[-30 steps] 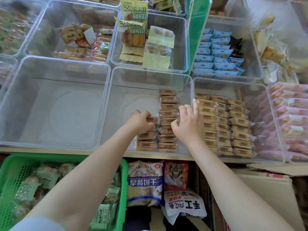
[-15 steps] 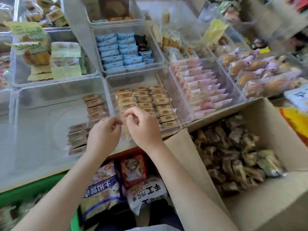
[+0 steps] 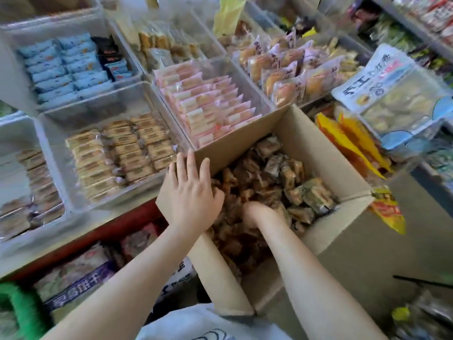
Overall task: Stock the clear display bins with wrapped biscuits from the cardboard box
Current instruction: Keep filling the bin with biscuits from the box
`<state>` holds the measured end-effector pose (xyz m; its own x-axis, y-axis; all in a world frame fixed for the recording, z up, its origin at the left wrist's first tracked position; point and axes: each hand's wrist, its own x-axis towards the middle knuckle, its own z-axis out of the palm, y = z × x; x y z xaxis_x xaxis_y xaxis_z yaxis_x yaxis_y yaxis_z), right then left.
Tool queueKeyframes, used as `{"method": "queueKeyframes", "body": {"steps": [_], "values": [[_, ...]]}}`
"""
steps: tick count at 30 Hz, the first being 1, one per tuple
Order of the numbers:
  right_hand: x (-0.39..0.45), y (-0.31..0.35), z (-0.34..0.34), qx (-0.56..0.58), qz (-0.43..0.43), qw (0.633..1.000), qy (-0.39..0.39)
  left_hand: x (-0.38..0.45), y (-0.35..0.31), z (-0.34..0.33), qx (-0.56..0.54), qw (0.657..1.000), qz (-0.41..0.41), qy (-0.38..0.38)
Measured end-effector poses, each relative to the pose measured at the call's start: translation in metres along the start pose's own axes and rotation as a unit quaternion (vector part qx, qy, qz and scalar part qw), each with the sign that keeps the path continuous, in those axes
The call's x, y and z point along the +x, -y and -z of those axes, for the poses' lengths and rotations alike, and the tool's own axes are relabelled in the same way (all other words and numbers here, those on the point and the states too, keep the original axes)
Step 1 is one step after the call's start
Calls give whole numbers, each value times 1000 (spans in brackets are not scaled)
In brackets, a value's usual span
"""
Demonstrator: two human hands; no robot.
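The right hand is digging into the wrapped biscuits heaped every way in the cardboard box, fingers buried, grip unclear. The left hand is hovering flat, fingers apart, over the box's left edge.

"手工" on the large clear snack bag, upper right

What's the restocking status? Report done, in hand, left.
Done: one clear bin holds three tidy rows of tan biscuits.
In hand: right hand digs into the wrapped biscuits in the cardboard box; left hand rests flat at its rim.
Left: the box looks far from empty, and the leftmost bin is partly filled.
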<state>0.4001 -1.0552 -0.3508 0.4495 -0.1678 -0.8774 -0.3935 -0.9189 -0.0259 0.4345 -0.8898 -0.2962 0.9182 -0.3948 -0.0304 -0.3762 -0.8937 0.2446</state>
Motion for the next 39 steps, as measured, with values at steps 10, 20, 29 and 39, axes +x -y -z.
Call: {"method": "queueKeyframes", "body": {"steps": [10, 20, 29, 39], "values": [[-22, -7, 24, 246, 101, 964, -26, -1, 6, -5, -27, 1000, 3, -14], [-109, 42, 79, 481, 366, 795, 55, -10, 34, 85, -561, 804, 147, 127], [-106, 167, 61, 454, 383, 800, -86, -53, 167, 108, -772, 599, 212, 13], [-112, 332, 27, 411, 347, 838, 94, -112, 325, 113, -776, 598, 201, -20]]}}
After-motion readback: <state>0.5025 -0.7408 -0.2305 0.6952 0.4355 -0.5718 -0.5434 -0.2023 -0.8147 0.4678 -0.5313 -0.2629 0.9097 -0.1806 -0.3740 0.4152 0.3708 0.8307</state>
